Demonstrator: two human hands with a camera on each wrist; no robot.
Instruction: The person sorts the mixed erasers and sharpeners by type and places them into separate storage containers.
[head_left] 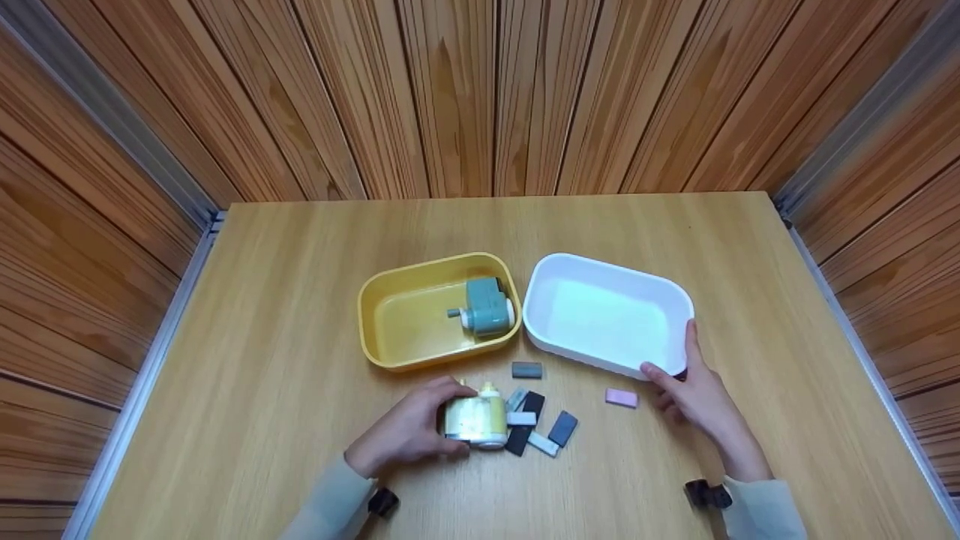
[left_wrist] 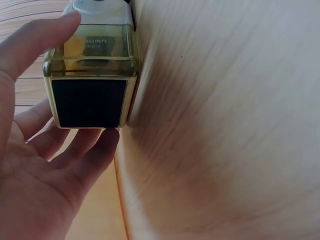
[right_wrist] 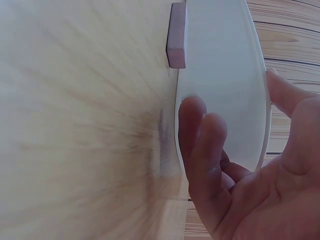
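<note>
My left hand [head_left: 416, 424] grips a yellow and white pencil sharpener [head_left: 476, 420] that sits on the table in front of the yellow bin [head_left: 375, 345]. In the left wrist view, the thumb lies on the sharpener's top edge, and the other fingers [left_wrist: 95, 155] reach round its far side. A teal crank pencil sharpener [head_left: 487, 307] lies at the right end of the yellow bin. My right hand [head_left: 701, 397] holds the near right corner of the white bin [head_left: 607, 315] between thumb and fingers. A pink eraser-like block [head_left: 622, 398] lies just left of that hand.
Several small blocks like erasers lie right of the yellow sharpener, among them a black one [head_left: 534, 405], a dark blue one [head_left: 563, 428] and a grey one [head_left: 526, 370]. The bins stand side by side. Wood-panelled walls [head_left: 472, 97] border the table [head_left: 262, 300].
</note>
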